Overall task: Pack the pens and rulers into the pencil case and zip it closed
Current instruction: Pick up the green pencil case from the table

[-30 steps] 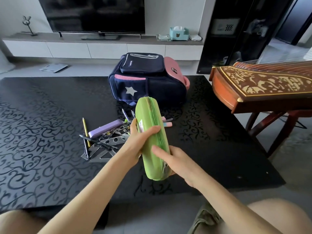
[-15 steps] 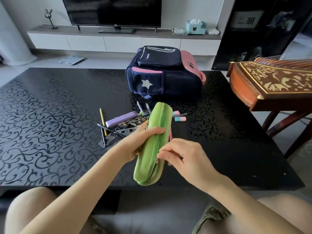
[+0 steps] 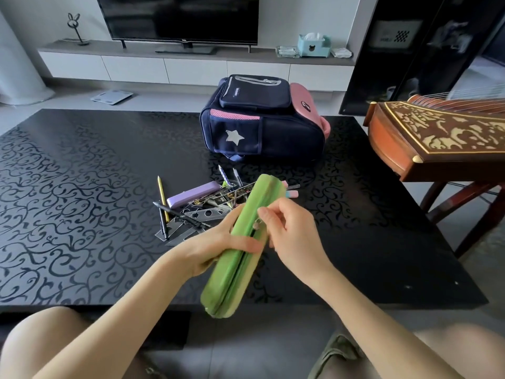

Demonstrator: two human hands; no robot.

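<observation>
The long green fabric pencil case (image 3: pixel 237 243) is held on edge above the near rim of the black scroll-patterned table (image 3: pixel 82 192), its far end tilted toward 1 o'clock. The seam is parted along its near half. The left hand (image 3: pixel 216 246) wraps the case's midsection from 9 o'clock. The right hand (image 3: pixel 291 233) pinches the small metal zipper pull (image 3: pixel 257 224) at the seam. At 11 o'clock of the case lies a heap of pens and clear rulers (image 3: pixel 199 206) with a lilac box (image 3: pixel 192 193). A navy-and-pink backpack (image 3: pixel 262 119) stands at 12 o'clock.
</observation>
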